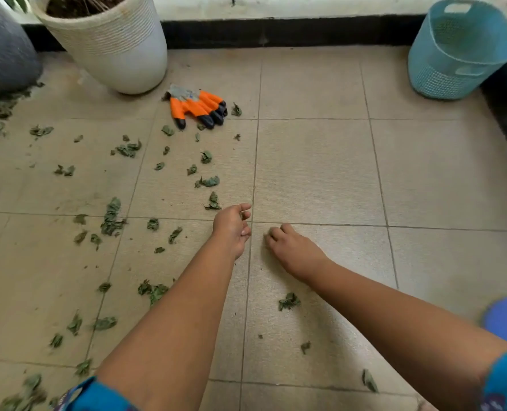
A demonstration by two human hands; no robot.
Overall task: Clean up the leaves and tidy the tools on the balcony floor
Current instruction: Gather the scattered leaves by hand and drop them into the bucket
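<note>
Dry leaves (207,181) lie scattered on the floor (314,161), mostly left; they look light and brittle, so pinch gently. Your right hand (291,250) curls its fingers (271,237) on a leaf; your left hand (231,229) hangs relaxed, holding nothing.

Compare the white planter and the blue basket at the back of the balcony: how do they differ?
The white planter stands at the back left; the blue basket stands at the back right corner. The planter has solid ribbed walls, while the basket is perforated mesh with handle cut-outs. The planter holds soil and dry stems; the basket shows something dark and greenish inside, too unclear to name. Both stand on the tiled floor, tilted in this wide-angle view.
</note>
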